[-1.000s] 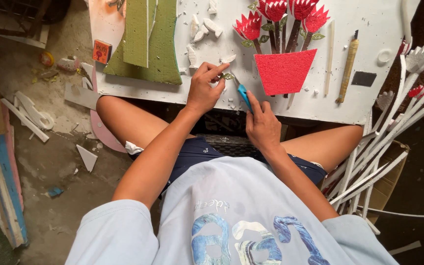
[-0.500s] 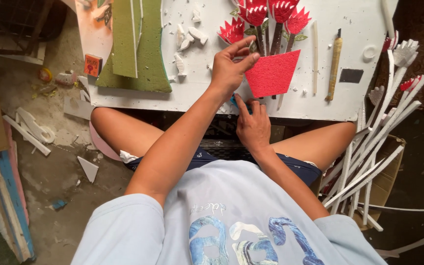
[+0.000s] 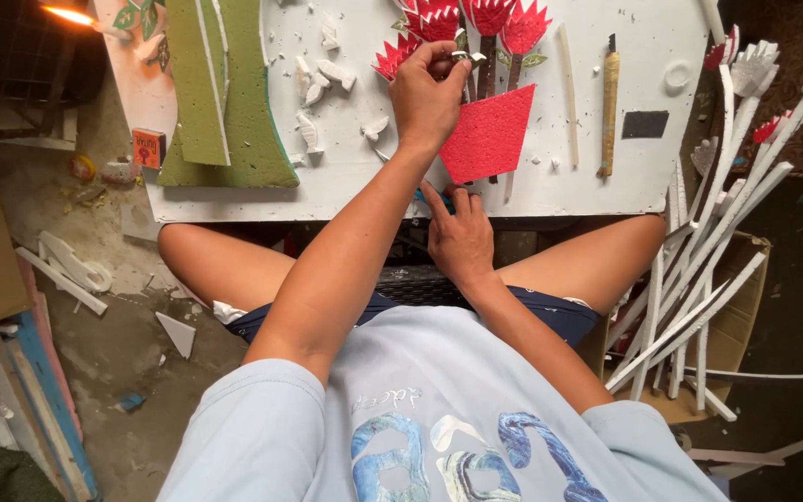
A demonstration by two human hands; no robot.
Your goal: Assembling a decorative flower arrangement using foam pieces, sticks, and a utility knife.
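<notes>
Above red pot (image 3: 487, 136), left hand (image 3: 427, 93) pinches

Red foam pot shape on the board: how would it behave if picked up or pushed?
The red foam pot piece looks like a thin, flat, porous sheet, so it is probably very light and slightly bendy. Lying flat on the white board, it should slide rather than roll. Its cut edges may tear or crumble, like the nearby white scraps.

On the board (image 3: 606, 191), the foam slab (image 3: 225, 102) lies left of the flowers (image 3: 476, 23), apparently a knife (image 3: 609, 102) right.
</notes>
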